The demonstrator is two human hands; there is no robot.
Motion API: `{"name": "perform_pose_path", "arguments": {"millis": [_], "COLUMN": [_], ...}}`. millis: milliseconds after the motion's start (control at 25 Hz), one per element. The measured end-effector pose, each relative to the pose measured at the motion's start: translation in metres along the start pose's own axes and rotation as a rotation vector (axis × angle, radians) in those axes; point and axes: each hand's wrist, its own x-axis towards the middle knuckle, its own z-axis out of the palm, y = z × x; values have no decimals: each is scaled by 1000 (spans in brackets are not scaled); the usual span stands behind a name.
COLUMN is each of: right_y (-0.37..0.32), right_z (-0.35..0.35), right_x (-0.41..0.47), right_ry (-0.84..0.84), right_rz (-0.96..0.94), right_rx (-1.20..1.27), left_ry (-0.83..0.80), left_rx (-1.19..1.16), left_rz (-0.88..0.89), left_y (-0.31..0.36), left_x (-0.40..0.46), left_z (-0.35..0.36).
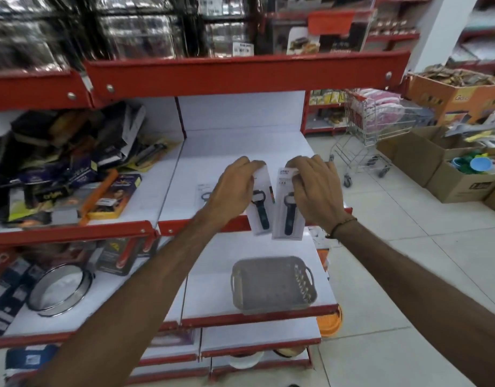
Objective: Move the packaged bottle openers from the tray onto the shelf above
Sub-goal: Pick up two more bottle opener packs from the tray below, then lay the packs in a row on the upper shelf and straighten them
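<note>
Bottle openers — you've got one carded pack in each hand, both up in the air at the front lip of the white shelf (235, 152). Your left hand (232, 191) is pinched on the top of the left pack (261, 210), your right hand (313, 188) is doing the same with the right pack (288, 210). Another pack (203, 194) already lies flat on the shelf, just behind your left hand. The grey tray (271, 286) below looks empty. Risk-wise: you're only gripping the top edges, so the cards dangle and could clip the red shelf rim going in — or slip out. Also watch you don't shove the pack already there.
</note>
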Motion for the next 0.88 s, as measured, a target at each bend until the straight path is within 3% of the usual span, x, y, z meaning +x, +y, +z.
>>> {"name": "perform_pose_path", "arguments": {"millis": [400,720,880], "right_y": [82,116,118], "right_z": [42,104,110], "right_x": [98,79,68], "right_ry": [-212,-615,-678], "right_rz": [130,174,158], "right_rx": [-137,-179,-232], "left_ry": [-183,-418,-528], "left_rx": [-88,-16,65], "left_rz": [-317,-363,-340], "left_y": [-43,-74,-81], "left_x": [123,111,103], "left_z": [47,113,105]}}
